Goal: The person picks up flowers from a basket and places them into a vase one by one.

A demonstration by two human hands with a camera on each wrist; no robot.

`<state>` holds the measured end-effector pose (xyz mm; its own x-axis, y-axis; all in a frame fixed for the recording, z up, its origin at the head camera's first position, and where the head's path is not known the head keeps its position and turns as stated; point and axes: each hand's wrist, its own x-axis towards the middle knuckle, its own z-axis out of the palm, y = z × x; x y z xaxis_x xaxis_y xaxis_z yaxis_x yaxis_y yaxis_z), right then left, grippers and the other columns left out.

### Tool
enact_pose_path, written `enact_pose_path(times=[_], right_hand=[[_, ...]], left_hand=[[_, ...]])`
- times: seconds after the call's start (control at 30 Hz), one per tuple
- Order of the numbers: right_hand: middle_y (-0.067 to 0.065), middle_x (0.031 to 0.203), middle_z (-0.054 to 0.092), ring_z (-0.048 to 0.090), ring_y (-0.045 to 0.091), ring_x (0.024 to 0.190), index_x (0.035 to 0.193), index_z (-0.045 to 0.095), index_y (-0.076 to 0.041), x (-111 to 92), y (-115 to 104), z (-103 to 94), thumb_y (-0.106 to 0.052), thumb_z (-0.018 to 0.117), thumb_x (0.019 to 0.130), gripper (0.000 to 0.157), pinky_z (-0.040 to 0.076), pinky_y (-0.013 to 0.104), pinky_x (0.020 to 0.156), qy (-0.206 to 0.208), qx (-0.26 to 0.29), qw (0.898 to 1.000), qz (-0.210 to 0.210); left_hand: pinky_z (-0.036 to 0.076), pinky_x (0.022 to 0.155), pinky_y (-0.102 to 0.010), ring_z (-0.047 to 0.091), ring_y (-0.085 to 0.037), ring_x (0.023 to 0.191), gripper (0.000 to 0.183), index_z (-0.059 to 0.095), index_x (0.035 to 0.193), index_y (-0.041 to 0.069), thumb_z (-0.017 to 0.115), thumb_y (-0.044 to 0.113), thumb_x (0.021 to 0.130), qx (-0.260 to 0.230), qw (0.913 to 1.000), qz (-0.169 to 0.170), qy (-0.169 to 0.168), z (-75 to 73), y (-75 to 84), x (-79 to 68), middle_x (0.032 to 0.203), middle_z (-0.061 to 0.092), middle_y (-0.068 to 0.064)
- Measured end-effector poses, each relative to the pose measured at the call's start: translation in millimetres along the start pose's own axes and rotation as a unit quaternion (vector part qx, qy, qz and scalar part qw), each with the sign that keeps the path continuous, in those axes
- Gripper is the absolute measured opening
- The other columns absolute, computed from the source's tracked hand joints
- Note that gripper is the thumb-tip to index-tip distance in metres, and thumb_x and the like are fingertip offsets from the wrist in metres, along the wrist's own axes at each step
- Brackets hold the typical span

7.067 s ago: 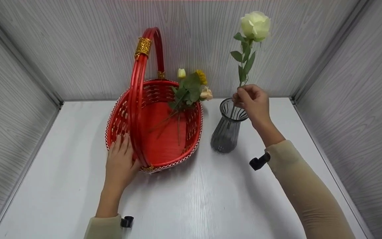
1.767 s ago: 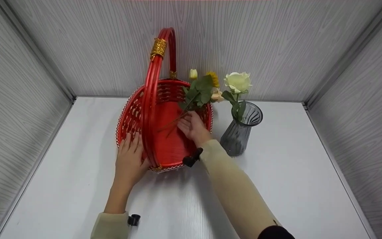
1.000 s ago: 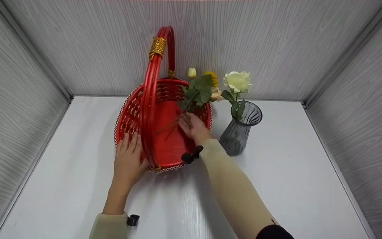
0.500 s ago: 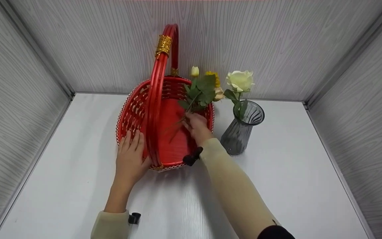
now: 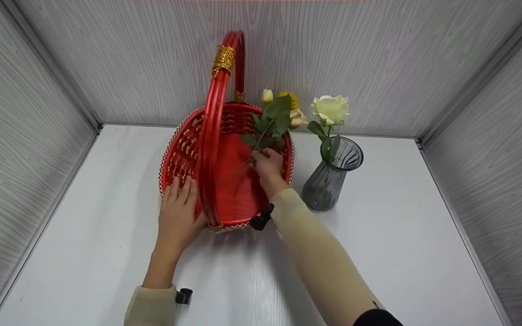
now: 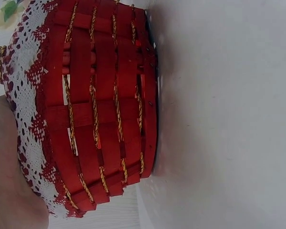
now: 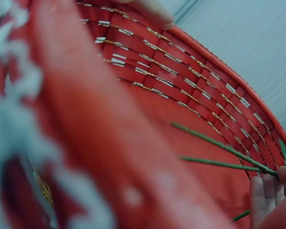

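Note:
A red woven basket with a tall arched handle stands on the white table. My left hand rests over its left rim, fingers laid straight inside; the left wrist view shows the palm against the lace-trimmed edge. Inside the basket's right side, my right hand pinches thin green flower stems between thumb and fingers. Above that hand are green leaves, a pale tulip, a yellow flower and a peach flower. Which blossom belongs to the pinched stems is unclear.
To the basket's right stands a grey ribbed glass vase, holding a white rose that leans left. Grey wood-grain panels close in the table at the back and sides. My right forearm crosses in front of the vase.
About seven seconds ago my right hand held the white rose over the vase; now the rose stands in it. That hand has moved into the basket, and the leaves have lately risen slightly.

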<state>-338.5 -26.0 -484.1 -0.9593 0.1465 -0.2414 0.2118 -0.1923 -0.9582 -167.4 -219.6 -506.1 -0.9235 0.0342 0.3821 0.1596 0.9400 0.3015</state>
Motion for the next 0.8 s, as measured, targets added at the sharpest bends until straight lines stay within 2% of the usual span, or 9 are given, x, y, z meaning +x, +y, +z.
enact_pose_path(times=[0.13, 0.27, 0.4, 0.6, 0.8], right_hand=[[0.005, 0.083, 0.057, 0.054, 0.018, 0.072, 0.09, 0.062, -0.003, -1.6, -0.5, -0.3, -0.009, 0.066, 0.093, 0.008, 0.048, 0.031, 0.066, 0.01, -0.079, 0.996, -0.034], [0.006, 0.095, 0.066, 0.058, 0.017, 0.085, 0.108, 0.07, -0.003, -1.2, -1.5, -0.1, -0.014, 0.069, 0.092, 0.019, 0.049, 0.028, 0.074, 0.031, -0.132, 0.989, -0.05], [0.007, 0.105, 0.071, 0.063, 0.017, 0.097, 0.117, 0.071, -0.006, -1.7, -2.7, 0.1, -0.015, 0.071, 0.091, 0.028, 0.053, 0.03, 0.085, 0.049, -0.137, 0.987, -0.062], [0.005, 0.098, 0.072, 0.064, 0.016, 0.089, 0.114, 0.073, -0.009, -2.3, -1.8, 0.6, -0.014, 0.071, 0.091, 0.023, 0.054, 0.03, 0.078, 0.046, -0.137, 0.986, -0.081], [0.005, 0.097, 0.072, 0.065, 0.015, 0.086, 0.118, 0.072, -0.009, -3.8, -1.1, -0.7, -0.014, 0.069, 0.092, 0.027, 0.055, 0.029, 0.076, 0.049, -0.142, 0.984, -0.092]], left_hand=[[0.017, 0.123, -0.054, 0.026, -0.041, 0.149, 0.072, 0.04, 0.149, -0.002, 0.053, 0.035, 0.09, -0.002, 1.0, 0.001, 0.006, -0.6, 0.5, 0.4, 0.153, 0.042, -0.021], [0.017, 0.123, -0.054, 0.026, -0.041, 0.149, 0.071, 0.041, 0.149, -0.002, 0.053, 0.034, 0.09, -0.002, 0.9999, 0.002, 0.01, -0.8, 0.7, 0.9, 0.153, 0.043, -0.02], [0.017, 0.122, -0.054, 0.026, -0.041, 0.149, 0.071, 0.041, 0.149, -0.002, 0.053, 0.036, 0.09, -0.001, 0.9999, 0.003, 0.01, -0.7, 0.7, 1.2, 0.153, 0.043, -0.021], [0.017, 0.122, -0.055, 0.025, -0.041, 0.149, 0.071, 0.041, 0.149, -0.003, 0.054, 0.036, 0.091, 0.001, 1.0, 0.001, 0.009, 0.1, 0.6, 1.0, 0.152, 0.044, -0.021], [0.018, 0.122, -0.055, 0.026, -0.042, 0.148, 0.072, 0.041, 0.15, -0.002, 0.054, 0.037, 0.091, 0.002, 1.0, 0.0, 0.009, 1.5, 0.5, 0.2, 0.152, 0.044, -0.021]])
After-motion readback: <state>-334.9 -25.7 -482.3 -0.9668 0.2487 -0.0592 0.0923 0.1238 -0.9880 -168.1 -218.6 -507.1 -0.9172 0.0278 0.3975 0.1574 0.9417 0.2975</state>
